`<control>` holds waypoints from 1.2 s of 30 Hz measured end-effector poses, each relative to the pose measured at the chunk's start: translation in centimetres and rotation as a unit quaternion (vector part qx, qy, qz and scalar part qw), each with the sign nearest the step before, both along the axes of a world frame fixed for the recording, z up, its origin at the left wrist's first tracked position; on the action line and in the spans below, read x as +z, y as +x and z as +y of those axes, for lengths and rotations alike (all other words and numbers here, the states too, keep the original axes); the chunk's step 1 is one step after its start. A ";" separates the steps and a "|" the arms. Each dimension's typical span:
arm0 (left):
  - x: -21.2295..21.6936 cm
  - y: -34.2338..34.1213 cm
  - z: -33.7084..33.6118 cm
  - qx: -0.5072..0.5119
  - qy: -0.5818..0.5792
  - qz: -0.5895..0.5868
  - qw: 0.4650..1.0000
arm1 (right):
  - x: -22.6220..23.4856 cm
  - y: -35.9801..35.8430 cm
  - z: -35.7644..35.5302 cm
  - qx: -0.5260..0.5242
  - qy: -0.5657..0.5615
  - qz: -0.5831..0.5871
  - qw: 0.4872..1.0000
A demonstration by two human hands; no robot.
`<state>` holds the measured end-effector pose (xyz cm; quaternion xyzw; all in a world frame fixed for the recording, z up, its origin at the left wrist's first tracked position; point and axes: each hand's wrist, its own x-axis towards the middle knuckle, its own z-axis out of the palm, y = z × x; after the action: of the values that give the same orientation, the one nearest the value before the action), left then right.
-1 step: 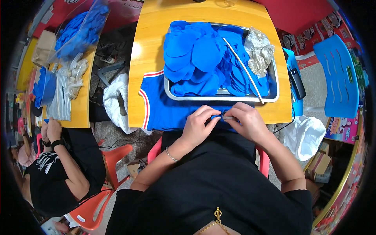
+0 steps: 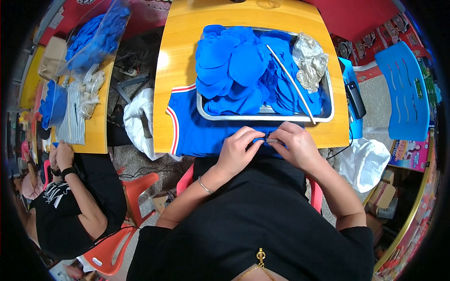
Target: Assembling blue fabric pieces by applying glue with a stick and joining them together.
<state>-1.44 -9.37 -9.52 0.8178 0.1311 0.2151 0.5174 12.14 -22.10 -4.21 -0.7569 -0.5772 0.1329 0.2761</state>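
Both hands meet at the near edge of the table, over a blue jersey (image 2: 197, 131) with red-and-white trim. My left hand (image 2: 238, 149) is closed, thumb and forefinger pinching a small blue fabric piece (image 2: 258, 139). My right hand (image 2: 296, 144) is closed in a pinch at the other end of that piece; its fingertips hide what else they may hold. Just beyond the hands, a metal tray (image 2: 229, 117) holds stacked blue oval fabric pieces (image 2: 246, 63). Across them leans a thin white stick (image 2: 293, 84), its lower end over the tray's rim.
Crumpled plastic bags (image 2: 310, 63) lie at the tray's right end. Right of the table are a blue chair (image 2: 403, 93) and a white bag (image 2: 363, 164). At a second table (image 2: 96, 140) on the left, another person (image 2: 70, 206) handles something blue beside a blue bowl (image 2: 57, 105).
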 end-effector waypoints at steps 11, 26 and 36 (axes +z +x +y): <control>-0.3 -0.3 0.2 -0.002 0.002 0.028 1.000 | -0.6 0.0 0.2 -0.015 -0.026 0.013 0.999; -1.0 -0.3 -0.1 0.006 -0.011 -0.063 0.998 | -0.2 -0.8 0.0 -0.002 -0.011 0.066 0.998; -1.7 -0.9 0.1 -0.009 0.004 -0.054 0.999 | -1.0 -2.3 1.0 -0.069 -0.019 -0.038 0.997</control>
<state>-2.34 -9.22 -11.18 0.8081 0.0952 0.2548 0.5225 9.79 -21.11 -5.25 -0.8044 -0.5310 0.0958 0.2484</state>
